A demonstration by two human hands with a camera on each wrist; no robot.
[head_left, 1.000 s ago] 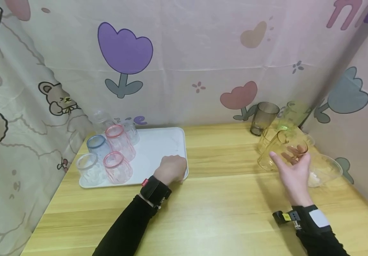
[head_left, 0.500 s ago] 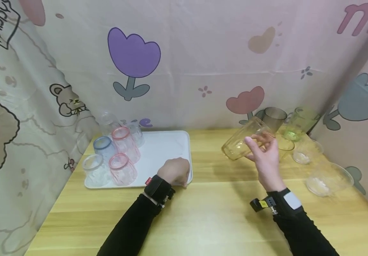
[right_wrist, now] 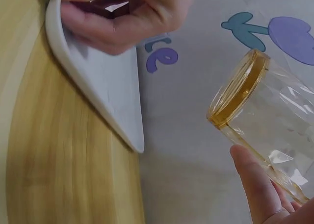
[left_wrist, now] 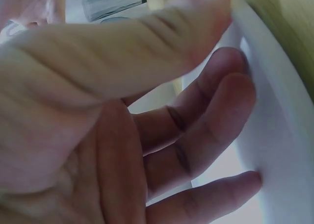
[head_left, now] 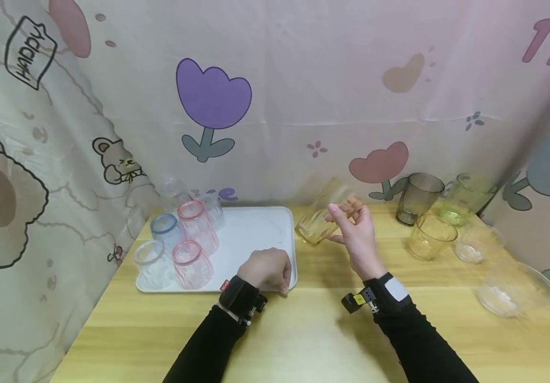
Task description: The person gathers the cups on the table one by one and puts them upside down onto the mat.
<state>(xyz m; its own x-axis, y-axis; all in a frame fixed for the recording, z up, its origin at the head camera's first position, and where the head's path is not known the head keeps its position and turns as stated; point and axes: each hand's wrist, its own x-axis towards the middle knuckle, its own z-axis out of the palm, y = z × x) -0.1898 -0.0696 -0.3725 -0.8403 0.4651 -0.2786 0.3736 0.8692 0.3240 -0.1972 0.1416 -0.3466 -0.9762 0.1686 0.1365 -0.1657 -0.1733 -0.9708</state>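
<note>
My right hand [head_left: 357, 234] holds a tall transparent amber drinking glass [head_left: 317, 217] in the air, tilted, just off the right end of a white tray [head_left: 260, 226]. In the right wrist view the thick base of the amber glass [right_wrist: 240, 91] points up and left, the thumb along its side. My left hand [head_left: 266, 267] grips the tray's near right corner, thumb outside and fingers inside the rim, as the left wrist view of the hand [left_wrist: 122, 116] also shows. On the tray's left half stand pink glasses [head_left: 192, 266], a blue one [head_left: 166, 230] and clear ones [head_left: 152, 268].
At the right of the wooden table [head_left: 303, 340] stand a dark grey glass [head_left: 416, 199], a green glass [head_left: 464, 199], a short yellow glass [head_left: 430, 239] and two clear vessels, one small [head_left: 476, 246] and one larger [head_left: 516, 292]. A printed curtain [head_left: 294, 106] hangs behind.
My right hand has carried the amber glass left from the group at the right, towards the tray. My left hand has stayed at the tray's corner. The head view has shifted slightly.
</note>
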